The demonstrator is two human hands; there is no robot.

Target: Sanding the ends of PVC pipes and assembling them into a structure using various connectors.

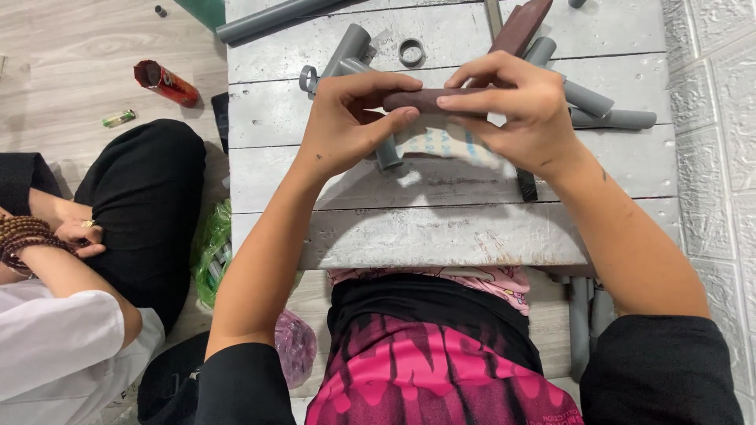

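Observation:
My left hand [346, 126] and my right hand [524, 110] together hold a short dark brown rod-like piece [421, 100] level above a low grey plank table [441, 236]. Fingers of both hands pinch its two ends. A sheet of pale paper with a blue printed back [453, 145] hangs from under my right hand, curling below the brown piece. A grey pipe piece [387, 153] stands on the table just under my left thumb.
Grey pipes [606, 110], pipe fittings [346, 47] and a grey ring [411, 52] lie at the table's far side, with a brown-handled tool [520, 27]. Another person in black trousers [150, 205] sits at left. A red can [167, 83] lies on the floor.

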